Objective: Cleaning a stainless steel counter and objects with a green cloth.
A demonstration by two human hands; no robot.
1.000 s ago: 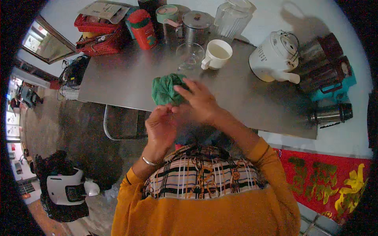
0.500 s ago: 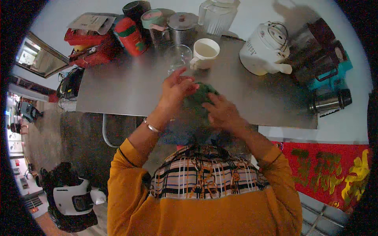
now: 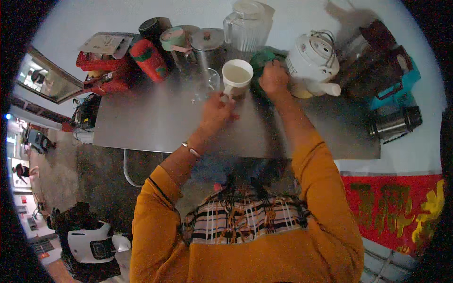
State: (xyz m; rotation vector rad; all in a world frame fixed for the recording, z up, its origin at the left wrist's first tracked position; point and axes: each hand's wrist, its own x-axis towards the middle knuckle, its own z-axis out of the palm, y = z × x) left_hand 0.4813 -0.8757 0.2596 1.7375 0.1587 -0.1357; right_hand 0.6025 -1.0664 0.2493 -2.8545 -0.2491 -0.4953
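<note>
The green cloth (image 3: 261,59) lies bunched on the back part of the table (image 3: 137,125), between the white cup (image 3: 238,76) and the white kettle (image 3: 315,59). The right hand (image 3: 274,79) is over it, its fingers drawn close together and curled on the fabric, partly hiding it. The left hand (image 3: 219,113) is at the cup's handle, which points toward the person, with the fingers closed narrowly on it; whether the cup's base touches the table cannot be told. Just left of the cup is a clear glass cup (image 3: 211,81). Behind these are a clear ribbed pitcher (image 3: 246,30), a lidded metal canister (image 3: 207,51) and a jar with a mint-green lid (image 3: 172,38). Farther left come a red container (image 3: 148,60) and a red basket (image 3: 106,80). Beyond the kettle, at the table's right end, a metal flask (image 3: 396,125) lies on its side. Below that end hangs a red banner (image 3: 384,207) with dark and yellow markings.
</note>
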